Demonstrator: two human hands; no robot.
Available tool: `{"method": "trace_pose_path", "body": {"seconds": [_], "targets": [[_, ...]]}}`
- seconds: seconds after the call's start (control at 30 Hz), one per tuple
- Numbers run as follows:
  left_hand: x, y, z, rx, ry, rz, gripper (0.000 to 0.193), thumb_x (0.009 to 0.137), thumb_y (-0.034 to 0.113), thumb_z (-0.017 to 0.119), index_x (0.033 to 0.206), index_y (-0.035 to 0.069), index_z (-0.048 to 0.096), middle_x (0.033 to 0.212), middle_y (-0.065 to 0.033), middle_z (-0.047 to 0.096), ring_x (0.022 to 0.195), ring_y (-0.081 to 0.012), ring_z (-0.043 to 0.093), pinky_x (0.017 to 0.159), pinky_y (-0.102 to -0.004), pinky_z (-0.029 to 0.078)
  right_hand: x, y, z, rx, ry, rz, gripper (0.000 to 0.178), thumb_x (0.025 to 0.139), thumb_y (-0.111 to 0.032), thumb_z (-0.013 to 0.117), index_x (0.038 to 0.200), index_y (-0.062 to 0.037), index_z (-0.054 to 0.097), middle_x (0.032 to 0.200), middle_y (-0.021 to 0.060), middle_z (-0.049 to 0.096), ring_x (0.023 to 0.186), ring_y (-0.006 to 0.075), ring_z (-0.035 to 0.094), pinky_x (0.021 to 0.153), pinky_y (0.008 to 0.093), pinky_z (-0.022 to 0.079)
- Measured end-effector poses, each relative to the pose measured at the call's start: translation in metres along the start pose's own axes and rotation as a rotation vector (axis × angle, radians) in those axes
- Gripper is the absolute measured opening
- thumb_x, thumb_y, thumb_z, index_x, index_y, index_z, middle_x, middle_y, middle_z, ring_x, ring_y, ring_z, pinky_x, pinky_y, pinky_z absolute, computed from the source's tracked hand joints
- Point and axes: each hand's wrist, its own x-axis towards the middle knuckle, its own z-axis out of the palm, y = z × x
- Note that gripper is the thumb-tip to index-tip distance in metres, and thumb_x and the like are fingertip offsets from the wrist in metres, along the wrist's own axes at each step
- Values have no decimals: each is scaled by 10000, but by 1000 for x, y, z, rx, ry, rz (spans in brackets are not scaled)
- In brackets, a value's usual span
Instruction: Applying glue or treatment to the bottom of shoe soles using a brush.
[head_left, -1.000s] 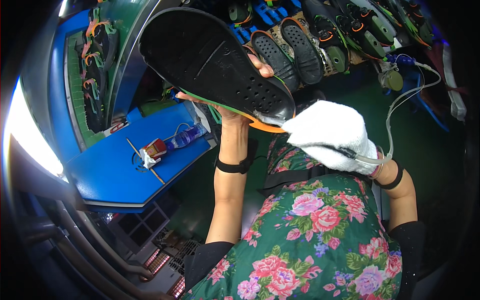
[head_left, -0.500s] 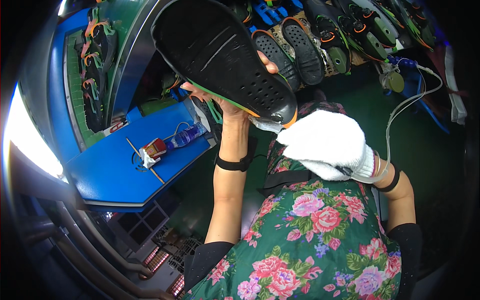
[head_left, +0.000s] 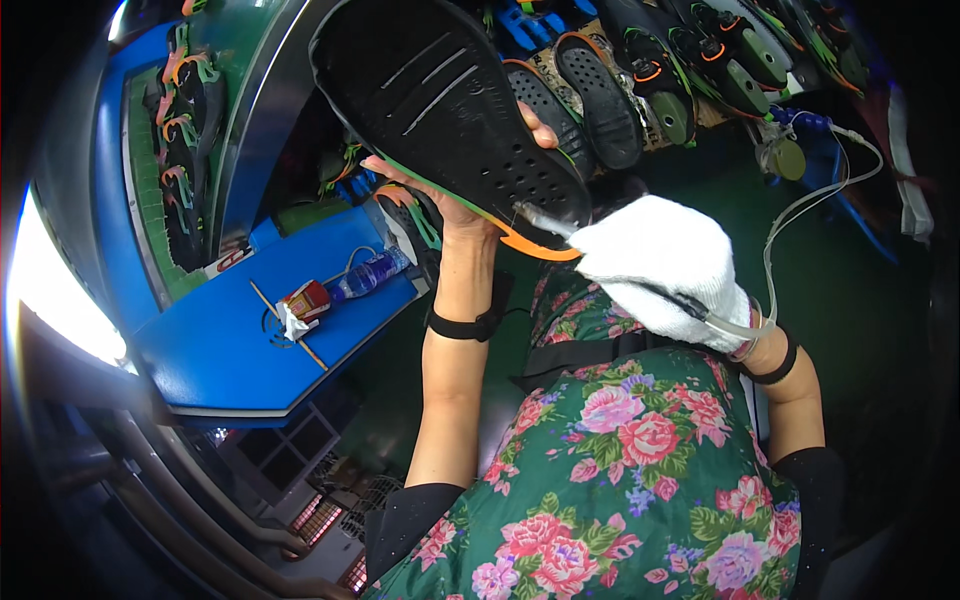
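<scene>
My left hand [head_left: 455,208], bare, grips a black shoe sole [head_left: 450,110] with a green and orange rim, held up at the upper middle. Its fingers wrap round both edges, and the perforated heel end points down to the right. A white knitted glove covers my right hand [head_left: 660,265], which is closed on a brush [head_left: 545,220] with a wet-looking, pale tip. That tip touches the sole's inner face near the heel holes. A thin clear tube [head_left: 770,260] runs from the glove up to the right. The glove hides most of the brush handle.
More soles [head_left: 598,100] and dark shoes [head_left: 735,60] stand in rows at the far right. On the left, a blue table [head_left: 210,335] carries a plastic bottle [head_left: 372,272], a red box [head_left: 305,298] and a thin stick. Beyond it, shoe parts [head_left: 185,130] line a green conveyor.
The brush tip has moved from the sole's heel rim up and left onto its inner face. My gloved hand has shifted and turned slightly; the sole has tilted a little.
</scene>
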Motion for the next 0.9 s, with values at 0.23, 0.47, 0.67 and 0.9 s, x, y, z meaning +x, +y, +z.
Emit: {"method": "trace_pose_path", "body": {"seconds": [0.23, 0.47, 0.67, 0.9], "targets": [[4, -2, 5, -74, -68, -29, 1371, 588, 1055, 369, 1471, 8, 440, 1064, -303, 670, 896, -403, 721, 783, -506, 628, 4, 17, -6, 297, -90, 19, 170, 746, 26, 792, 901, -42, 771, 952, 136, 771, 860, 274, 748, 746, 344, 587], [13, -3, -1, -90, -319, -256, 1330, 626, 1034, 411, 1492, 25, 431, 1162, -305, 647, 962, -413, 708, 817, -513, 615, -1, 17, -5, 416, -346, -59, 240, 735, -29, 783, 970, -76, 788, 1018, 111, 778, 910, 294, 745, 778, 376, 589], [-3, -5, -15, -63, -73, -463, 1206, 755, 937, 385, 1491, -18, 420, 1156, -356, 649, 900, -418, 745, 776, -493, 653, 2, 25, 1, -7, -356, -358, 250, 798, -40, 738, 1046, -53, 763, 1099, 124, 748, 854, 272, 729, 762, 356, 584], [-7, 0, -23, -47, -53, -577, 976, 893, 798, 397, 1504, 37, 430, 1275, -231, 653, 969, -405, 732, 829, -544, 637, 14, 31, -1, 262, -396, -212, 225, 775, -44, 767, 990, -109, 779, 1039, 79, 776, 915, 268, 734, 898, 373, 558]]}}
